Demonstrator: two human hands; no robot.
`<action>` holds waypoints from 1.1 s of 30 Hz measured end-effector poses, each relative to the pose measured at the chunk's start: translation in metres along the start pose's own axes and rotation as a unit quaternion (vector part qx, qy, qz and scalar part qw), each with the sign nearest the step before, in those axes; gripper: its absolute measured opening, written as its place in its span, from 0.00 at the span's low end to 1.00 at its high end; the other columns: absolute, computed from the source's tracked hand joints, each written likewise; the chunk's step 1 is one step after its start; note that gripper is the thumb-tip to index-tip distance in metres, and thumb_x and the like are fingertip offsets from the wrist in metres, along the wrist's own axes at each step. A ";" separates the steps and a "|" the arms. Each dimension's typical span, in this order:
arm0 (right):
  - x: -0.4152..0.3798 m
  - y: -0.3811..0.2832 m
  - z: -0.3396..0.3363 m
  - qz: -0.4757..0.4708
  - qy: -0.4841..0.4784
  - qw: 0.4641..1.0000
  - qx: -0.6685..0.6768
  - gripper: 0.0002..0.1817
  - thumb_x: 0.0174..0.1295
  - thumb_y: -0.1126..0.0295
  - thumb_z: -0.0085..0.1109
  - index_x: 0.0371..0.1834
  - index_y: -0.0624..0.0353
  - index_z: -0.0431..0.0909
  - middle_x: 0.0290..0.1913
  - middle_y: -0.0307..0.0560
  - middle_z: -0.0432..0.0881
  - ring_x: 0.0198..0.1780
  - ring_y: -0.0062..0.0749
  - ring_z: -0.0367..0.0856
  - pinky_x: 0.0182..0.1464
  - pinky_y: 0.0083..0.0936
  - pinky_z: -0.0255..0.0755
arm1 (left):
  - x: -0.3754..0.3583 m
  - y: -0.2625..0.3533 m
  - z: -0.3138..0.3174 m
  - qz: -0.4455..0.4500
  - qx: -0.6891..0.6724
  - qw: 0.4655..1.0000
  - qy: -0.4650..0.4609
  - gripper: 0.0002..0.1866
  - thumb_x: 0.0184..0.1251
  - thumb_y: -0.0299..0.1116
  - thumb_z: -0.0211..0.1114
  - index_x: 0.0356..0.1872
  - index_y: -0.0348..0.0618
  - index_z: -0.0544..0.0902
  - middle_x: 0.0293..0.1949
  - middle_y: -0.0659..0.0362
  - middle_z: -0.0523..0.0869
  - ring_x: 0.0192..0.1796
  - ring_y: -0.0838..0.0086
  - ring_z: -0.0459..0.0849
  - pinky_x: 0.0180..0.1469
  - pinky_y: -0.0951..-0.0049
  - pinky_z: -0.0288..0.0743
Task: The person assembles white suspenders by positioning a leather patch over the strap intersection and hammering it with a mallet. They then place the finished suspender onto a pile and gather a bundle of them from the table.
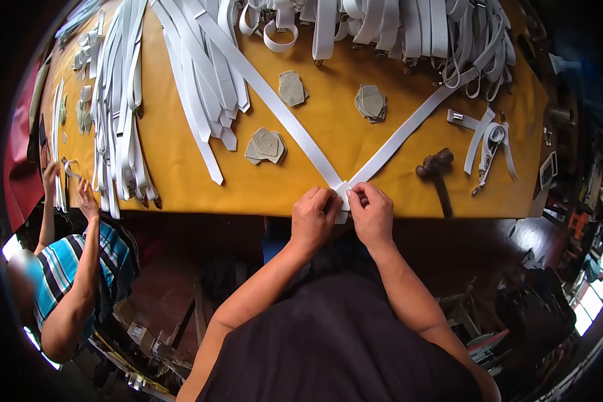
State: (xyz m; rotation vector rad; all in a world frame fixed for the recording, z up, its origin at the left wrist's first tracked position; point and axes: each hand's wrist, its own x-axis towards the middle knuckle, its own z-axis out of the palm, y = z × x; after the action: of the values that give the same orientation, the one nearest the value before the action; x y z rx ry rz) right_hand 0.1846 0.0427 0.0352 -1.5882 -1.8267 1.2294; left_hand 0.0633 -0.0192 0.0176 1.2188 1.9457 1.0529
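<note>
Two white suspender straps meet in a V at the table's front edge, the left strap (281,110) and the right strap (409,134). At their meeting point lies a small white patch (342,189). My left hand (313,218) is closed in a pinch on the left side of this join. From the right, my right hand (372,216) pinches the join too, thumb and forefinger together. A white end pokes out below, between my hands. Which layers each hand grips is partly hidden by the fingers.
A hammer (437,177) lies right of my hands. Grey-beige patches (266,145) sit in several small piles. White straps (204,100) spread at left; bundles with metal clips (409,33) lie at the back. At far left, a co-worker in a striped shirt (67,268) handles a small strip.
</note>
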 end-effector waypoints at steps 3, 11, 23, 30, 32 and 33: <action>0.001 -0.003 0.001 0.006 0.004 1.000 -0.008 0.06 0.59 0.75 0.63 0.29 0.64 0.76 0.25 0.49 0.79 0.23 0.39 0.77 0.29 0.34 0.70 | 0.001 0.001 0.000 0.017 -0.004 1.000 0.012 0.06 0.55 0.25 0.71 0.28 0.38 0.81 0.25 0.51 0.79 0.27 0.56 0.81 0.30 0.60 0.74; 0.005 -0.004 0.004 0.044 0.000 0.999 -0.025 0.07 0.59 0.73 0.63 0.28 0.62 0.77 0.23 0.48 0.78 0.24 0.41 0.78 0.30 0.35 0.70 | 0.001 0.003 -0.001 -0.002 0.005 1.000 -0.003 0.05 0.54 0.24 0.71 0.30 0.39 0.82 0.25 0.52 0.80 0.28 0.57 0.81 0.31 0.63 0.74; 0.009 -0.007 0.002 0.049 -0.012 0.998 -0.037 0.08 0.59 0.72 0.64 0.27 0.62 0.76 0.21 0.48 0.78 0.24 0.43 0.78 0.30 0.37 0.70 | 0.001 0.003 -0.002 0.000 0.011 1.000 -0.008 0.06 0.54 0.24 0.72 0.31 0.40 0.83 0.25 0.52 0.80 0.28 0.58 0.81 0.31 0.63 0.74; 0.012 -0.012 0.002 0.030 -0.009 0.997 -0.073 0.09 0.59 0.72 0.64 0.26 0.61 0.74 0.21 0.48 0.77 0.25 0.46 0.78 0.29 0.41 0.69 | 0.001 0.002 -0.002 0.002 0.016 1.000 -0.012 0.05 0.54 0.24 0.71 0.31 0.40 0.83 0.25 0.53 0.80 0.27 0.58 0.81 0.30 0.63 0.74; 0.012 -0.012 0.002 0.027 -0.008 0.997 -0.078 0.09 0.59 0.71 0.64 0.25 0.61 0.74 0.21 0.48 0.77 0.25 0.46 0.77 0.29 0.41 0.69 | 0.001 0.001 -0.002 0.009 0.016 1.000 -0.012 0.05 0.54 0.24 0.71 0.31 0.40 0.83 0.25 0.53 0.80 0.27 0.58 0.81 0.30 0.63 0.74; 0.012 -0.011 0.002 0.021 -0.009 0.996 -0.081 0.09 0.59 0.71 0.63 0.26 0.61 0.74 0.21 0.48 0.77 0.25 0.47 0.77 0.29 0.41 0.69 | 0.001 0.001 -0.002 0.009 0.017 1.000 -0.012 0.05 0.54 0.24 0.71 0.31 0.40 0.83 0.25 0.53 0.80 0.27 0.58 0.81 0.30 0.63 0.74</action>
State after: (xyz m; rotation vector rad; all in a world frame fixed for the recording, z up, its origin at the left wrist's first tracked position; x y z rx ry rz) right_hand 0.1734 0.0535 0.0404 -1.7160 -1.9577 1.1417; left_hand 0.0620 -0.0187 0.0196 1.2645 1.9436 1.0142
